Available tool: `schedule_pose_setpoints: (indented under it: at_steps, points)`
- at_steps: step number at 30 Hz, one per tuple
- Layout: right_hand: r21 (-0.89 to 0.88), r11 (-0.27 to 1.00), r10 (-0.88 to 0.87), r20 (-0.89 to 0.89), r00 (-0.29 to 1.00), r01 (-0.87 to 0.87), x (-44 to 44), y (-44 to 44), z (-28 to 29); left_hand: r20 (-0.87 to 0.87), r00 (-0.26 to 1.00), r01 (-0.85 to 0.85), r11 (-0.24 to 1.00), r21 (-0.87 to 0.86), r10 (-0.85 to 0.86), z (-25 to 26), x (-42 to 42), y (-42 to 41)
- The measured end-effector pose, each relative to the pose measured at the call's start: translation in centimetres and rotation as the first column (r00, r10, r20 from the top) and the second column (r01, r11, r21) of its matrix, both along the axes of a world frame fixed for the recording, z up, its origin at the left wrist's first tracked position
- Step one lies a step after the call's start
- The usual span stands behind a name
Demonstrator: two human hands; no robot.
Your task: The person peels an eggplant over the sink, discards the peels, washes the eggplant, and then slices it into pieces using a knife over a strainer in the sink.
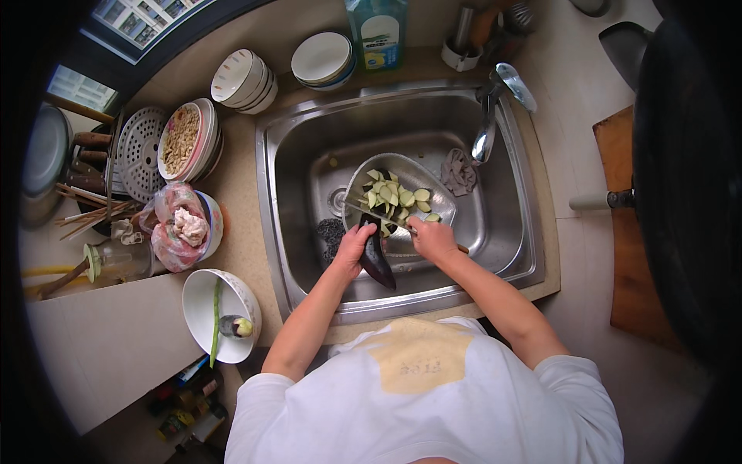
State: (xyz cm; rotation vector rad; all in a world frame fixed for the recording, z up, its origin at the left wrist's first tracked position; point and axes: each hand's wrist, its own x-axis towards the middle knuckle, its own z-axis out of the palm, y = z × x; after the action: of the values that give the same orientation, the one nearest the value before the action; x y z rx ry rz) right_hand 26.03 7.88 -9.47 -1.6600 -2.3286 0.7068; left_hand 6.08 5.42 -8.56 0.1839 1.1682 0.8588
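Observation:
My left hand (pixel 352 246) grips a dark purple eggplant (pixel 375 261) over the sink, its lower end pointing toward me. In my right hand (pixel 432 239) is a kitchen knife (pixel 379 216), whose blade lies across the eggplant's upper end. Beneath them, a clear, roughly triangular basket or bowl (pixel 445 197) stands in the steel sink. Cut eggplant pieces (pixel 389 194) with pale flesh lie in it. Part of the knife's handle is hidden by my right hand.
A grey cloth (pixel 458 173) lies under the faucet (pixel 486 136), and a dark scouring pad (pixel 330 235) is at the sink's left. On the left counter stand a white bowl (pixel 194 307) with a green bean and a vegetable piece, stacked plates (pixel 210 124) and a bag-lined bowl (pixel 213 223).

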Motion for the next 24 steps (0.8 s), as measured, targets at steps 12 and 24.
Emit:
schedule_pose_setpoints:
  at_steps: [12, 24]
  points:
    - [0.122, 0.992, 0.026, -0.246, 0.969, 0.004, -1.3, -1.1, 3.5, 0.288, 0.948, -0.114, 0.990, -0.083, 0.133, -0.8, -0.2, 0.5]
    - [-0.097, 0.993, -0.062, 0.009, 0.998, 0.063, 1.0, 0.6, -0.4, -0.027, 0.995, 0.096, 0.995, -0.001, -0.096, 0.3, 0.1, 0.1]
